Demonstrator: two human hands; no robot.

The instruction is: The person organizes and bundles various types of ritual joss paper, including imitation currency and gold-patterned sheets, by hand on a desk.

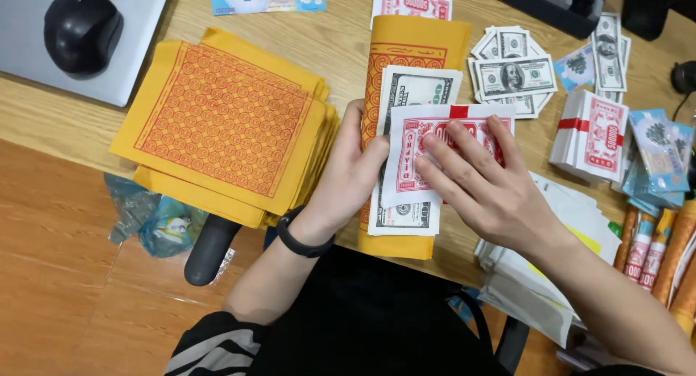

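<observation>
A folded yellow paper sheet with red print (pixel 413 39) lies on the wooden desk in front of me. On it rests a stack of green-and-white play banknotes (pixel 413 86), and on top of that a red-and-white note bundle (pixel 407 155). My left hand (pixel 351 176) grips the left edge of this pile, thumb on top. My right hand (pixel 482 184) lies flat on the red-and-white bundle, fingers spread and pressing it down.
A thick stack of yellow sheets with a red pattern (pixel 225 122) lies to the left. More banknote piles (pixel 511 75), a banded red-and-white bundle (pixel 598 137) and blue notes (pixel 660 155) sit to the right. A black mouse (pixel 81 29) rests on a grey pad, a keyboard (pixel 551 2) at the back.
</observation>
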